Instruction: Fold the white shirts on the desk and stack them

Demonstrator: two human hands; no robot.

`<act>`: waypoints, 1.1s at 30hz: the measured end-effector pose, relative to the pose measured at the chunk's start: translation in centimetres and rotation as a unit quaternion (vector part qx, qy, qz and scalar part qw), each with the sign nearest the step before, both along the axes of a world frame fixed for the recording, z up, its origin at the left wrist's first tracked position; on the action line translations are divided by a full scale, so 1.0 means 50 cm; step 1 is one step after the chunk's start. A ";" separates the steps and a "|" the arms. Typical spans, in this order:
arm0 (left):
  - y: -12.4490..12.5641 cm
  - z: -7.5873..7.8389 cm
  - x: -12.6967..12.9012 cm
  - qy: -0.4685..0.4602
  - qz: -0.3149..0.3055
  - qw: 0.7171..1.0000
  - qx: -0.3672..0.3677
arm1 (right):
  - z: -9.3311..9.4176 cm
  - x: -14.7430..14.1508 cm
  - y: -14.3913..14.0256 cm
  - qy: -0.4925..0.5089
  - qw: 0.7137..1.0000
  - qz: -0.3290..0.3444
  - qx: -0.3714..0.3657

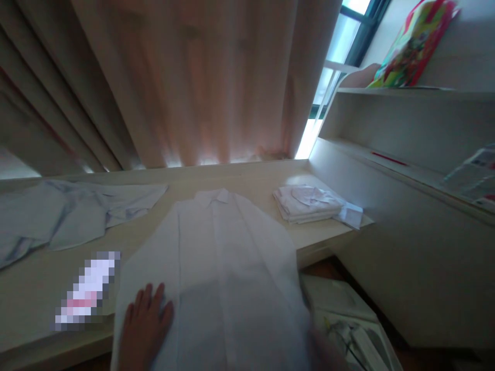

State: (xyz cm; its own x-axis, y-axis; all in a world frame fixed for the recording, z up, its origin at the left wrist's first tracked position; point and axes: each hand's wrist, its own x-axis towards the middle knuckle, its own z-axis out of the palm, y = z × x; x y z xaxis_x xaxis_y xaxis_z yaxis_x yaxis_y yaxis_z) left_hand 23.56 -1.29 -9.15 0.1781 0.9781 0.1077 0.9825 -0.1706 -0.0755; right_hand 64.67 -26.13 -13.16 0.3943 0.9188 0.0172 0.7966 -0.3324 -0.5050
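Note:
A white button-up shirt (216,268) lies spread out front side up, its collar pointing away from me and its lower part reaching past the near edge. My left hand (145,324) rests flat on the shirt's left side with the fingers stretched out. At the shirt's lower right edge, my right hand (320,345) is dark and smeared by motion, so its fingers do not show clearly.
Folded white shirts (309,203) are stacked at the back right. A rumpled pale garment (69,211) lies at left, with a pixelated object (88,291) nearer me. Right stand a shelf unit (394,93) and an open box (348,314) below; a curtain (216,77) hangs behind.

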 end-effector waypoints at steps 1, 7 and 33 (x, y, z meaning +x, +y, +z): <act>-0.001 0.000 -0.001 -0.002 -0.006 1.000 -0.001 | 0.027 -0.011 0.004 0.002 1.000 -0.015 -0.017; -0.004 -0.001 -0.006 -0.001 -0.017 1.000 -0.008 | 0.167 -0.036 0.040 0.009 0.998 -0.049 -0.039; -0.010 0.043 0.018 -0.004 0.014 1.000 -0.010 | 0.144 -0.058 0.197 -0.037 0.982 0.180 -0.046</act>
